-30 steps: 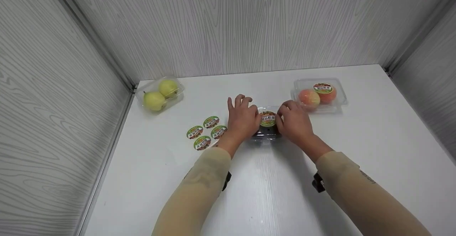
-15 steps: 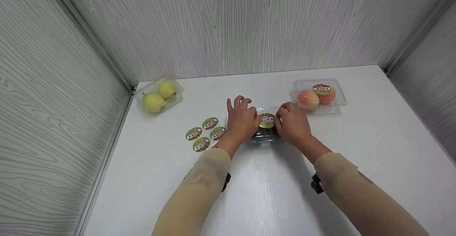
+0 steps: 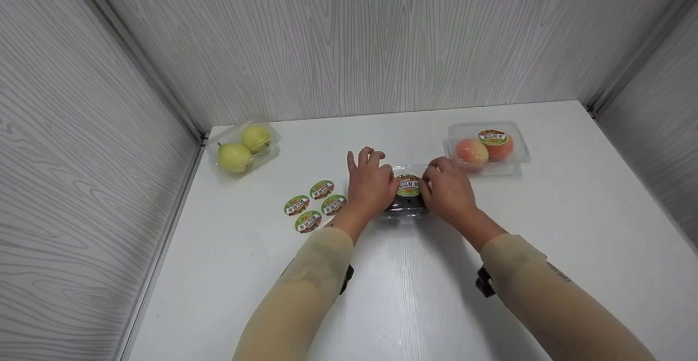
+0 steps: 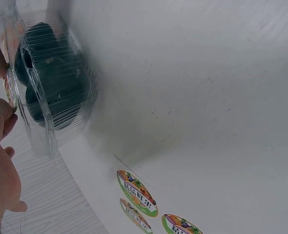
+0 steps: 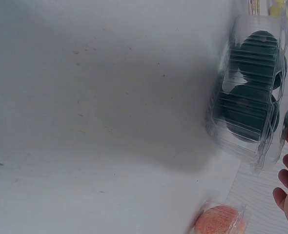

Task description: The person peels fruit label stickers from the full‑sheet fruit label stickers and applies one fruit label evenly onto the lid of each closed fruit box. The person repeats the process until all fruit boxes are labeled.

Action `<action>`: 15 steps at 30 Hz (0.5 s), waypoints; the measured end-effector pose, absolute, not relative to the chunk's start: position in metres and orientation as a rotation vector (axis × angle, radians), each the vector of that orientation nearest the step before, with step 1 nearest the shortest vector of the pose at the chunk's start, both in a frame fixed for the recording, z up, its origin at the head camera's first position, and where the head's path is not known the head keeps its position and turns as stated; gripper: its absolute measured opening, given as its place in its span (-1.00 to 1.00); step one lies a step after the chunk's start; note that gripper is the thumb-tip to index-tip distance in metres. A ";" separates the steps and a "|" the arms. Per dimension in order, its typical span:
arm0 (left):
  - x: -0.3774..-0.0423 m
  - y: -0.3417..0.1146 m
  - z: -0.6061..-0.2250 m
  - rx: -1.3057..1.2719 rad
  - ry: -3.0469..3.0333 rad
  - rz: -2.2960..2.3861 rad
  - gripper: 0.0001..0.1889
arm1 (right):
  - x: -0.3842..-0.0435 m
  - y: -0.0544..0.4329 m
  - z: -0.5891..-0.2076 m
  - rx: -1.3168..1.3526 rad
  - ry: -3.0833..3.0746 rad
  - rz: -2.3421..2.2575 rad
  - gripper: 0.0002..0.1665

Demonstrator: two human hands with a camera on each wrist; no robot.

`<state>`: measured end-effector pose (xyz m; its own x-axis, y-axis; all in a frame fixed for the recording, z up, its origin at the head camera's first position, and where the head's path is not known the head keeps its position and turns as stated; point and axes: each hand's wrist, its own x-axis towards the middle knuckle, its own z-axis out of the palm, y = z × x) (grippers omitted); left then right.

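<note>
A clear plastic clamshell box (image 3: 406, 214) with dark round fruits (image 5: 254, 109) inside lies at the middle of the table, its lid down. Over the lid is an oval fruit sticker (image 3: 408, 185), green and red with a white band. My left hand (image 3: 371, 186) pinches the sticker's left edge between thumb and forefinger, other fingers raised. On the opposite edge, my right hand (image 3: 450, 189) pinches the sticker the same way. Whether the sticker's underside touches the lid everywhere, I cannot tell. Several matching loose stickers (image 3: 308, 221) lie left of my left hand.
At the back left sits a clear box (image 3: 218, 142) with two yellow-green pears (image 3: 234, 157). A clear box (image 3: 463, 129) at the back right holds two pinkish-red fruits (image 3: 472, 152) and bears a sticker (image 3: 493, 137). Grey wood-grain walls (image 3: 338, 39) close the table (image 3: 403, 306) behind and at both sides.
</note>
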<state>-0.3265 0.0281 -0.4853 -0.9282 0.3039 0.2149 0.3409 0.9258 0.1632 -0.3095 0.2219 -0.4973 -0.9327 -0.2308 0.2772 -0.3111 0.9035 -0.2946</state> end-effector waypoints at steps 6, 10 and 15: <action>-0.327 0.029 -0.485 -0.483 -2.908 -0.264 -0.69 | -0.310 0.222 -0.498 0.408 -2.835 0.484 -0.75; -0.327 0.030 -0.484 -0.484 -2.907 -0.257 -0.70 | -0.310 0.222 -0.499 0.402 -2.845 0.486 -0.75; -0.326 0.030 -0.483 -0.486 -2.903 -0.242 -0.70 | -0.310 0.221 -0.498 0.396 -2.856 0.488 -0.75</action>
<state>-0.3261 0.0302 -0.4827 -0.9286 0.3055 0.2105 0.3361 0.9330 0.1286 -0.3101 0.2212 -0.4976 -0.9402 -0.2251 0.2555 -0.2972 0.9087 -0.2931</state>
